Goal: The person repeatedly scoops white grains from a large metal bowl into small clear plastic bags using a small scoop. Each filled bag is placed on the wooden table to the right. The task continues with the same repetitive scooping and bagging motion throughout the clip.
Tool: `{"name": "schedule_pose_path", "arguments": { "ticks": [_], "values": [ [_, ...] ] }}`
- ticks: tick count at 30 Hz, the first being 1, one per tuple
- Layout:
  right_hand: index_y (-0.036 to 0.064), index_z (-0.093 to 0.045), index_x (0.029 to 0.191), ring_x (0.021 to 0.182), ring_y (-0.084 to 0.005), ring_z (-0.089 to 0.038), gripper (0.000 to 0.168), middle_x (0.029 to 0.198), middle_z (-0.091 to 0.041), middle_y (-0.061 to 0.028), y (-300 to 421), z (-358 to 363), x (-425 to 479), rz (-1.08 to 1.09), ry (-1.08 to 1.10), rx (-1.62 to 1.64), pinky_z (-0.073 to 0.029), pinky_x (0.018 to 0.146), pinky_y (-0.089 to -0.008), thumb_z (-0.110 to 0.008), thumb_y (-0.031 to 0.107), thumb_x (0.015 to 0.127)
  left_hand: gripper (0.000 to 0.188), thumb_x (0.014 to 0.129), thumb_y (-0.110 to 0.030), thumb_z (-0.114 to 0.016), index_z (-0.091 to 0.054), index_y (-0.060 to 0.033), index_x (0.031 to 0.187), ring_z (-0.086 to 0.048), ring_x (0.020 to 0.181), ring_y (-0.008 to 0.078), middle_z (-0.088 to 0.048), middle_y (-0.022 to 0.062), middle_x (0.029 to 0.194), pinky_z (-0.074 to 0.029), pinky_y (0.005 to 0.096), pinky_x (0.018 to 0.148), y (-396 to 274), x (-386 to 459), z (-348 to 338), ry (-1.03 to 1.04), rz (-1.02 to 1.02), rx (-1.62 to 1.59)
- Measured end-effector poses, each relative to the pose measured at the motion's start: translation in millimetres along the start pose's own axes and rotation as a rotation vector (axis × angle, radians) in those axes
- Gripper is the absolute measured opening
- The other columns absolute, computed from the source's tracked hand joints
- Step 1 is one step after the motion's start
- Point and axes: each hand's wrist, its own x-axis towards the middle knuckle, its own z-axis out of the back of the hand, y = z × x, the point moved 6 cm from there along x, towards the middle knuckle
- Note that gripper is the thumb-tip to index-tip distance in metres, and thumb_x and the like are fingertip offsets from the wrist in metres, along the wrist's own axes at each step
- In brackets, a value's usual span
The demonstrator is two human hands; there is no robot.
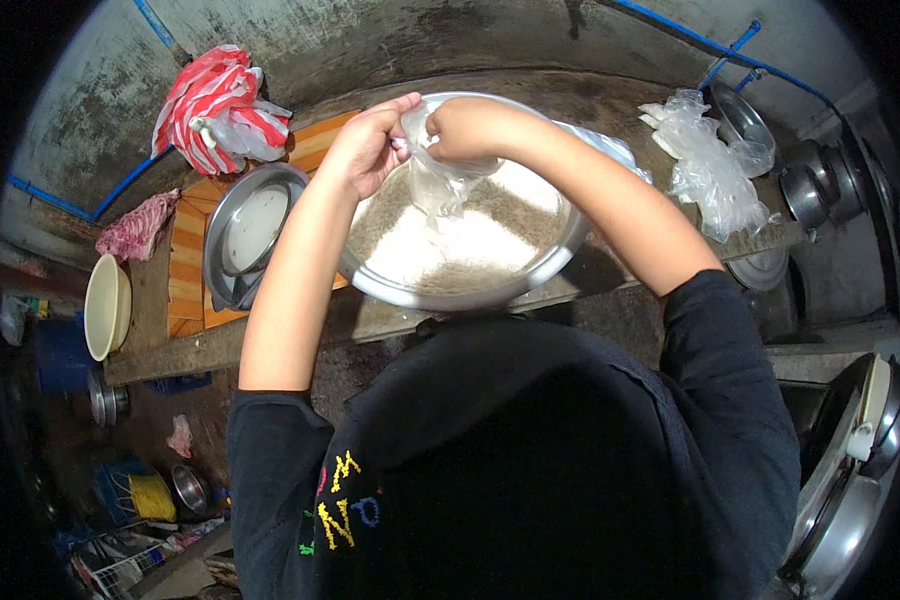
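A thin transparent plastic bag (439, 184) hangs over a wide metal basin (450, 300). My left hand (371, 146) pinches the bag's upper edge near the basin's far left rim. Curled against the other side of the bag's mouth is my right hand (469, 127), its fingertips partly hidden by the plastic. Loose, pale grains (450, 251), apparently uncooked rice, fill the basin below both hands. Strong light whitens part of the grain.
Left of the basin, a metal bowl (292, 180) stands on a slatted wooden board (187, 225), near a red-striped plastic bag (221, 112) and a cream plastic basin (109, 307). More transparent bags (712, 165) lie at right, beside metal pots (806, 184). A concrete wall (420, 45) bounds the far side.
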Motion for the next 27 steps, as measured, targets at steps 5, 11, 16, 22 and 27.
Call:
{"name": "schedule_pose_path", "arguments": {
  "ticks": [5, 11, 16, 22, 27],
  "values": [
    [0.006, -0.063, 0.083, 0.071, -0.0293, -0.06, 0.023, 0.076, -0.062, -0.0142, 23, 23, 1, 0.104, 0.179, -0.248, -0.046, 0.064, -0.0377, -0.059, 0.019, 0.064, 0.055, 0.069, 0.003, -0.036, -0.037, 0.0035, 0.124, -0.049, 0.055, 0.0085, -0.054, 0.008, 0.1, -0.044, 0.0178, 0.048, -5, 0, -3, 0.003, -0.083, -0.034],
    [0.007, -0.064, 0.079, 0.072, -0.0284, -0.06, 0.021, 0.073, -0.062, -0.0131, 31, 34, -6, 0.105, 0.202, -0.224, -0.047, 0.064, -0.038, -0.058, 0.016, 0.061, 0.057, 0.068, 0.002, -0.036, -0.035, 0.0039, 0.125, -0.05, 0.064, 0.0099, -0.052, 0.0109, 0.104, -0.044, 0.0192, 0.053, -10, -10, -9, 0.02, -0.086, -0.086],
    [0.003, -0.063, 0.079, 0.072, -0.0287, -0.06, 0.023, 0.073, -0.061, -0.0152, 33, 36, -6, 0.137, 0.139, -0.163, -0.046, 0.065, -0.0373, -0.06, 0.018, 0.062, 0.056, 0.069, 0.001, -0.037, -0.034, 0.0042, 0.125, -0.051, 0.071, 0.0103, -0.052, 0.0107, 0.106, -0.044, 0.0204, 0.056, -12, -13, -5, -0.001, -0.114, -0.1],
    [0.003, -0.059, 0.075, 0.055, -0.0123, -0.05, 0.022, 0.061, -0.054, -0.0051, -22, 65, -7, -0.009, -0.113, 0.5, -0.039, 0.049, -0.0273, -0.059, 0.025, 0.072, 0.053, 0.071, 0.0, -0.036, -0.035, 0.0046, 0.124, -0.052, 0.07, 0.0104, -0.05, 0.0113, 0.11, -0.045, 0.0208, 0.054, -15, -13, 16, -0.039, -0.106, -0.176],
    [0.007, -0.053, 0.07, 0.045, -0.0057, -0.038, 0.02, 0.053, -0.041, 0.0032, -95, 64, -52, -0.109, -0.506, 1.249, -0.029, 0.041, -0.0198, -0.055, 0.024, 0.08, 0.056, 0.07, 0.002, -0.035, -0.034, 0.0028, 0.126, -0.047, 0.062, 0.009, -0.047, 0.0078, 0.115, -0.043, 0.0204, 0.053, -13, -18, 14, -0.082, -0.096, -0.146]
  ]
}}
